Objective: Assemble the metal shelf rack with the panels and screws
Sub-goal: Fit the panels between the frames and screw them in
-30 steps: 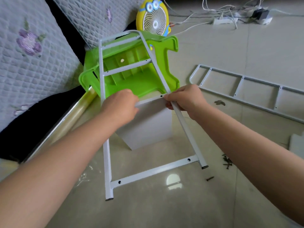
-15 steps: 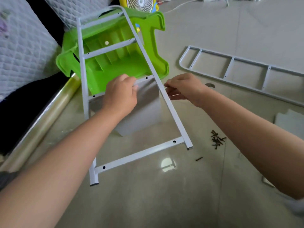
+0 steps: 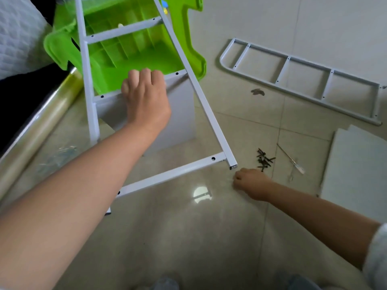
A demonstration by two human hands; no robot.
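Right hand (image 3: pixel 252 184) dropped from frame (image 3: pixel 171 174) to floor (image 3: pixel 188 237) beside screws (image 3: pixel 264 160).

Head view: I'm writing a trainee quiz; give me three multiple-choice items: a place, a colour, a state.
1. Where does the pile of screws lie?
A. on the mattress
B. on the floor beside the foot of the held frame
C. in a box
2. What colour is the plastic stool behind the frame?
A. red
B. blue
C. green
3. What is the left hand doing?
A. gripping the frame's crossbar
B. lying flat on the floor
C. holding a screwdriver
B: the screws sit on tile by the foot. C: its ribbed underside is bright green. A: its fingers curl over the crossbar.
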